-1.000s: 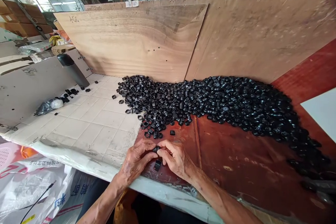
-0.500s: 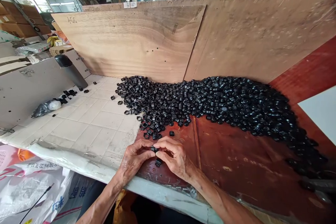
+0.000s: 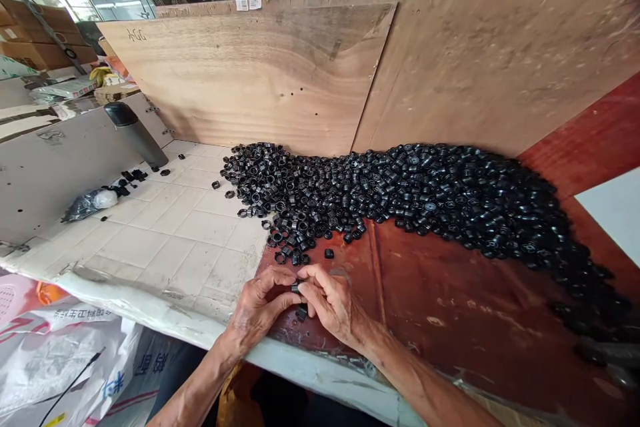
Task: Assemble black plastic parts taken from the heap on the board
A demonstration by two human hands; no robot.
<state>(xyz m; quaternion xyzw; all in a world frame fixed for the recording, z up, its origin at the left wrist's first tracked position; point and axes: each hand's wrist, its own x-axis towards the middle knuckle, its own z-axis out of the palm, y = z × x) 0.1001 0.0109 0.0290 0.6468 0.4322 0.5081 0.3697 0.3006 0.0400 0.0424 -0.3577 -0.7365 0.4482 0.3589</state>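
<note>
Black plastic rings point(image 3: 400, 197), hundreds of them, lie heaped against two plywood boards point(image 3: 240, 80), across a red-brown board point(image 3: 450, 300) and a tiled worktop point(image 3: 185, 233) near one dark flask point(image 3: 136, 135); the left hand point(image 3: 260, 300) and right hand point(image 3: 333, 300) pinch one ring point(image 3: 297, 287) closely between their fingers, just above another ring point(image 3: 301, 313) lying on the red-brown board.

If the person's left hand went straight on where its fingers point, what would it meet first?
Probably the small black part pinched between the left hand and the right hand, which lies just beyond it; depth is unclear.
</note>
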